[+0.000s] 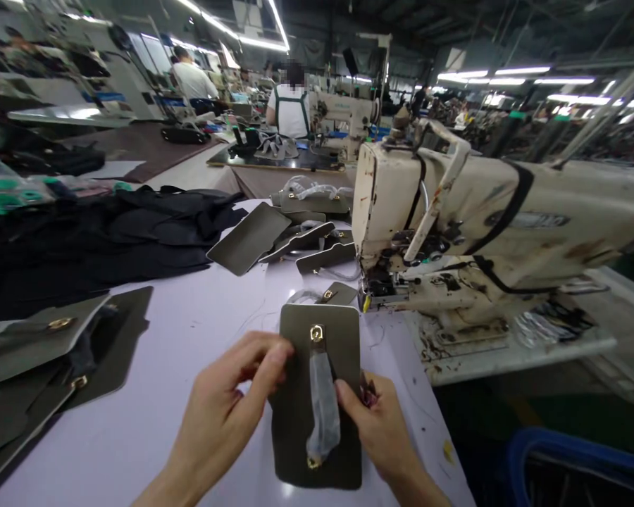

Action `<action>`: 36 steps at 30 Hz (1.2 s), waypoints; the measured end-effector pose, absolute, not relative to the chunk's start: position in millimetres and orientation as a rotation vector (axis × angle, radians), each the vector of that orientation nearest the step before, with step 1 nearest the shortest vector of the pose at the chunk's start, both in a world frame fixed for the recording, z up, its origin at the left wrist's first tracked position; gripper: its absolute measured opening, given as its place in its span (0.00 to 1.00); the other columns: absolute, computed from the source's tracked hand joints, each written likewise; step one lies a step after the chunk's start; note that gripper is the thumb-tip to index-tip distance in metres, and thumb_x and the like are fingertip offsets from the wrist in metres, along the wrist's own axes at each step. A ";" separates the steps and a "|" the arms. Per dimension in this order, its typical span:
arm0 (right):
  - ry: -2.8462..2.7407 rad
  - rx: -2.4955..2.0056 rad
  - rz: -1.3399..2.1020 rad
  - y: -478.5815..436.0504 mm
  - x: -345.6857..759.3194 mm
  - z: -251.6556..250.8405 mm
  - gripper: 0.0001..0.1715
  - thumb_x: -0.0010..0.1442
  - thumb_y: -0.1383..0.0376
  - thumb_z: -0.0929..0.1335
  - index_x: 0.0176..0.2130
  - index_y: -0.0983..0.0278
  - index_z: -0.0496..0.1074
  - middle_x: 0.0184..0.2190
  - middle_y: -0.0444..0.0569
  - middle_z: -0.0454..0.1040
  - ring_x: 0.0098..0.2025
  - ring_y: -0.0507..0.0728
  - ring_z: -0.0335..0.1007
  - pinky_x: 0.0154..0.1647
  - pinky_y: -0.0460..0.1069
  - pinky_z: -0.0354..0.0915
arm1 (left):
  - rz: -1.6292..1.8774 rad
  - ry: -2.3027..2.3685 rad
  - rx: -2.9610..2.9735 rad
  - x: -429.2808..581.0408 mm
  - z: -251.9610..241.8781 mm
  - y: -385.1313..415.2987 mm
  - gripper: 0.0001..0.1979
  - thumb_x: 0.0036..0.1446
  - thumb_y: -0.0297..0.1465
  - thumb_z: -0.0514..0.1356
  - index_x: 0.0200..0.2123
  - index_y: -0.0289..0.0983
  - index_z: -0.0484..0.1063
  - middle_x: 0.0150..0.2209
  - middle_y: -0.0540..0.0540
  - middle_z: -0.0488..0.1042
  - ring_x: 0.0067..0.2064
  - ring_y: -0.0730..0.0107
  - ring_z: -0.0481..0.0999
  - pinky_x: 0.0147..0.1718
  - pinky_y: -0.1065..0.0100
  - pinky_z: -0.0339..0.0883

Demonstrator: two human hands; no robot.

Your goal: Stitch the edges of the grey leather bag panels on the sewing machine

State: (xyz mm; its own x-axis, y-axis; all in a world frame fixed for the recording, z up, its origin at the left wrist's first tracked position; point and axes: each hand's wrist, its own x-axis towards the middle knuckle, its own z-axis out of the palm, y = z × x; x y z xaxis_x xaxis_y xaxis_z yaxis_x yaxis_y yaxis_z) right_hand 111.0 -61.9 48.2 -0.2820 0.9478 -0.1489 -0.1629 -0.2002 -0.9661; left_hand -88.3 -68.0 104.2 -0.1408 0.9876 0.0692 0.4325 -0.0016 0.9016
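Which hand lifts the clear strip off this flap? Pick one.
Right, most likely. The right hand has its thumb against the clear strip, while the left hand sits at the left edge of the flap, farther from the strip.

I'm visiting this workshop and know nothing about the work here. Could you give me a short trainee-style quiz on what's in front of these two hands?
1. True or false: the olive-grey panel between the left hand and right hand has a gold-coloured fitting near its far end.
2. Which stands to the right of the panel? A) a stack of cardboard boxes; B) a cream sewing machine; C) a steel sink.
3. Fill in the gap: the long strip on the panel is covered in clear ____.

Key: 1 true; 2 B; 3 plastic.
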 end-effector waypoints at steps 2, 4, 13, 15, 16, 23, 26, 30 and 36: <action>-1.135 -1.023 1.680 -63.5 124.2 45.1 0.22 0.62 0.50 0.73 0.34 0.67 0.77 0.29 0.47 0.74 0.32 0.54 0.68 0.34 0.46 0.66 | 1.101 1.712 1.448 -94.6 96.4 -50.6 0.19 0.62 0.45 0.60 0.52 0.45 0.76 0.42 0.46 0.79 0.37 0.64 0.76 0.33 0.70 0.68; -1.078 -1.036 1.697 -64.0 134.6 43.7 0.21 0.61 0.50 0.74 0.34 0.66 0.79 0.29 0.48 0.75 0.33 0.55 0.70 0.37 0.48 0.68 | 0.868 1.621 1.373 -99.3 84.8 -35.4 0.20 0.63 0.48 0.58 0.47 0.42 0.78 0.32 0.47 0.77 0.31 0.66 0.74 0.29 0.71 0.65; -0.725 -0.985 1.698 -41.0 149.4 45.8 0.21 0.49 0.53 0.81 0.38 0.64 0.81 0.34 0.52 0.81 0.39 0.62 0.78 0.39 0.53 0.74 | 1.000 1.594 1.193 -117.2 72.3 -25.5 0.23 0.57 0.48 0.64 0.50 0.41 0.79 0.46 0.43 0.81 0.45 0.61 0.79 0.43 0.69 0.73; -0.712 -0.967 1.702 -29.1 142.6 55.6 0.22 0.49 0.52 0.81 0.38 0.64 0.81 0.35 0.52 0.81 0.40 0.63 0.78 0.40 0.54 0.74 | 0.825 1.324 1.000 -102.3 72.1 -35.5 0.25 0.57 0.47 0.66 0.52 0.38 0.77 0.45 0.40 0.82 0.45 0.58 0.81 0.45 0.64 0.75; -0.722 -0.954 1.718 -22.7 138.0 61.3 0.22 0.49 0.52 0.81 0.38 0.64 0.81 0.36 0.52 0.81 0.39 0.63 0.78 0.41 0.54 0.74 | 0.776 1.245 0.898 -91.2 71.2 -40.8 0.25 0.54 0.45 0.69 0.51 0.37 0.77 0.43 0.40 0.82 0.44 0.57 0.82 0.44 0.62 0.76; -0.825 -1.003 1.729 5.0 128.8 77.1 0.23 0.50 0.50 0.80 0.32 0.66 0.78 0.26 0.44 0.74 0.30 0.53 0.71 0.35 0.47 0.69 | 1.061 1.274 0.379 -40.6 67.4 -41.1 0.27 0.39 0.36 0.78 0.42 0.38 0.73 0.33 0.44 0.83 0.30 0.55 0.83 0.29 0.62 0.79; -0.911 -1.052 1.744 -4.3 142.2 66.4 0.23 0.53 0.51 0.80 0.26 0.66 0.75 0.20 0.40 0.65 0.24 0.48 0.61 0.27 0.43 0.60 | 1.087 1.274 0.381 -53.2 61.5 -34.7 0.25 0.41 0.35 0.77 0.42 0.36 0.74 0.31 0.45 0.83 0.28 0.58 0.82 0.27 0.64 0.79; -1.020 -1.114 1.841 -25.2 152.5 53.6 0.21 0.52 0.52 0.80 0.36 0.66 0.82 0.24 0.45 0.75 0.26 0.51 0.67 0.29 0.45 0.63 | 1.243 1.339 0.337 -70.5 49.4 -32.6 0.25 0.42 0.32 0.76 0.44 0.38 0.75 0.33 0.49 0.84 0.28 0.62 0.82 0.28 0.67 0.80; -1.054 -1.069 1.827 -23.9 149.5 51.7 0.20 0.56 0.55 0.78 0.42 0.67 0.84 0.34 0.54 0.83 0.37 0.58 0.79 0.42 0.50 0.69 | 1.465 1.316 0.367 -66.9 57.5 -3.9 0.26 0.44 0.29 0.75 0.48 0.42 0.78 0.39 0.52 0.84 0.32 0.65 0.83 0.29 0.67 0.81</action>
